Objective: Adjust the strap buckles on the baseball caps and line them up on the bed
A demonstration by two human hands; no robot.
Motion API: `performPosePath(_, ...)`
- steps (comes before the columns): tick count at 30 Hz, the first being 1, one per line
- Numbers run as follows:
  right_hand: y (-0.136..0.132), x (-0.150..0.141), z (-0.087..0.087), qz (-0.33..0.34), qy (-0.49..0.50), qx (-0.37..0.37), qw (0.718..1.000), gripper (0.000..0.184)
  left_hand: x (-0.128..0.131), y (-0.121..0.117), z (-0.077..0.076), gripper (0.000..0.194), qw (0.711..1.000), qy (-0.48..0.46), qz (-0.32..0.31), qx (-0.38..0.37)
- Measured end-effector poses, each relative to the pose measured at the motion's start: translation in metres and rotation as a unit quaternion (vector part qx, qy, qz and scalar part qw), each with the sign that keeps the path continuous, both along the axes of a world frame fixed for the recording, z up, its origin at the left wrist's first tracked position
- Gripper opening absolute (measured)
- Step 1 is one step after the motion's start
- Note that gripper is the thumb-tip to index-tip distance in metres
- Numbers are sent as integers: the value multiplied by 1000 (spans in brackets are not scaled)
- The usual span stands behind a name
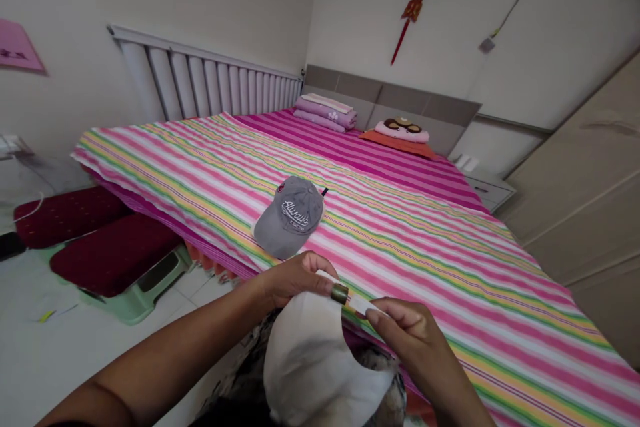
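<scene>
A white cap [310, 353] is held over my lap, its back opening facing up and to the right. My left hand [300, 275] pinches one end of the cap's white strap beside a dark greenish buckle [339, 293]. From the other side, my right hand [407, 327] grips the strap [361, 304] between thumb and fingers. The strap runs through the buckle, between the two hands. Just beyond my left hand, a grey cap [291, 217] with white lettering lies on the bed, its brim toward me. The inside of the white cap is mostly hidden.
A bed with a striped sheet [425, 253] spreads out ahead. Folded purple bedding [325, 113] and a pink pillow [403, 131] lie at its headboard [370, 97]. Red-topped stools [117, 253] stand at left, near a radiator [210, 80]. A nightstand [487, 188] stands right of the headboard.
</scene>
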State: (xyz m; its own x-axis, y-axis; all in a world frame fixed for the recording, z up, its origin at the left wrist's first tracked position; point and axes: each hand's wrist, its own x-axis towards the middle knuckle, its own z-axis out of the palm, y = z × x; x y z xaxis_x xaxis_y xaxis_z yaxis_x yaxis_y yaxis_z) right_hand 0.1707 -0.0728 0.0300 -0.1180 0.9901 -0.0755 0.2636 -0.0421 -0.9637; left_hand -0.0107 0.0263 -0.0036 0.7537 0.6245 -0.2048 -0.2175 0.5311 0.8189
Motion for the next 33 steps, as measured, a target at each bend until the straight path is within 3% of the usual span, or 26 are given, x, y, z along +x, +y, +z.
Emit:
performPosePath(24,3,3,-2,12,18,-5,1000,31,9,-3,0,33,998,49,-13,22)
performPosePath(30,3,2,-4,5,-32,35,999,30,11,-4,-1,28,998,45,-33,34)
performPosePath(33,2,1,-5,8,-33,41,999,30,12,-5,-2,27,998,51,-13,43)
